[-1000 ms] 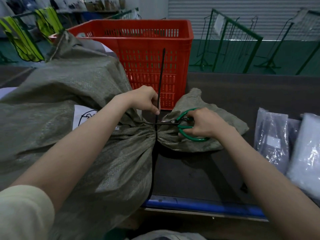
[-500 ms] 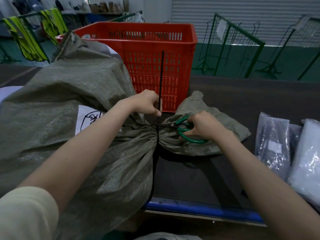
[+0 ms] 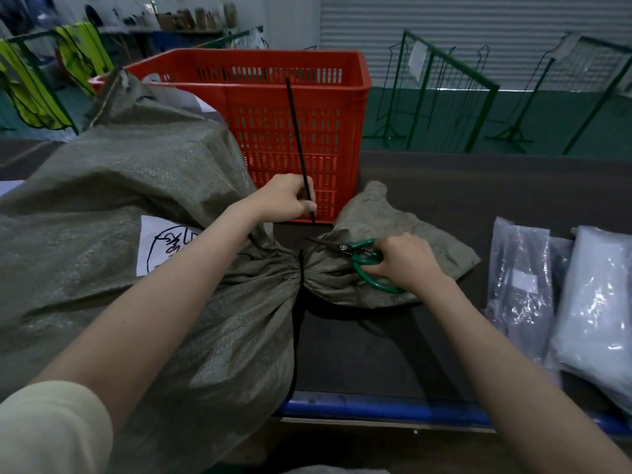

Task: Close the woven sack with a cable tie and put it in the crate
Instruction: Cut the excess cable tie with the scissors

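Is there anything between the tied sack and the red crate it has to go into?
Nothing visible stands between the sack and the crate; they sit side by side, the sack apparently against the crate's near wall.

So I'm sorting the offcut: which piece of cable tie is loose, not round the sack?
The long black strip held up in the left hand; the short stub cinches the sack's neck.

One camera on the person's head looks forward and down, close over the table (image 3: 427, 206); there is no second view.
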`<state>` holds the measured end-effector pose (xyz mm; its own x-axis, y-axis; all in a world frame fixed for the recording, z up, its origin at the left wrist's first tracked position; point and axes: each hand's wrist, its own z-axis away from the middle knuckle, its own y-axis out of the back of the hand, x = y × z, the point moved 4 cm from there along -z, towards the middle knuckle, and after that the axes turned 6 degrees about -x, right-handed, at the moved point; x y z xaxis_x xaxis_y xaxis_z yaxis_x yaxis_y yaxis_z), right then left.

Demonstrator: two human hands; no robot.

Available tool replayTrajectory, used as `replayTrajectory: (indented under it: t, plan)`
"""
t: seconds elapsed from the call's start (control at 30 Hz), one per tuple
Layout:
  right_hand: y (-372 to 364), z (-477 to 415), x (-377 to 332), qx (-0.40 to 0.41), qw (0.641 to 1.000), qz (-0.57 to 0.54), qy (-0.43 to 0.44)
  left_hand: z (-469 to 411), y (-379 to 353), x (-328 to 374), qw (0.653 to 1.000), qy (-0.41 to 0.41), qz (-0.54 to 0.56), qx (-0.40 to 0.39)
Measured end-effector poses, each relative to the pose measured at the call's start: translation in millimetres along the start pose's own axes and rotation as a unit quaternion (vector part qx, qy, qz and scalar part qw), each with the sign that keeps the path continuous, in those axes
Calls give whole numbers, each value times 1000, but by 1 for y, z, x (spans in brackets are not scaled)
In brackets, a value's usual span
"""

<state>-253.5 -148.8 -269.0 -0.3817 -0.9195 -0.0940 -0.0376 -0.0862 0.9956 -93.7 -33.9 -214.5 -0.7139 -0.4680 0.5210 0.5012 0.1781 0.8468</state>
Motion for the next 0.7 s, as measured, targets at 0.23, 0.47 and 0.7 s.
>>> replayTrajectory:
  t: [0.23, 0.47, 0.7]
  plan:
    - [-41, 69, 49, 75, 930, -263, -247, -16, -49, 52, 978, -38, 182, -94]
    - [-86, 117, 91, 44, 834, -343, -430, -28, -139, 114, 948, -75, 197, -237]
    - [-96, 129, 108, -26, 788, -368, -494, -29, -238, 114, 898, 19, 142, -416]
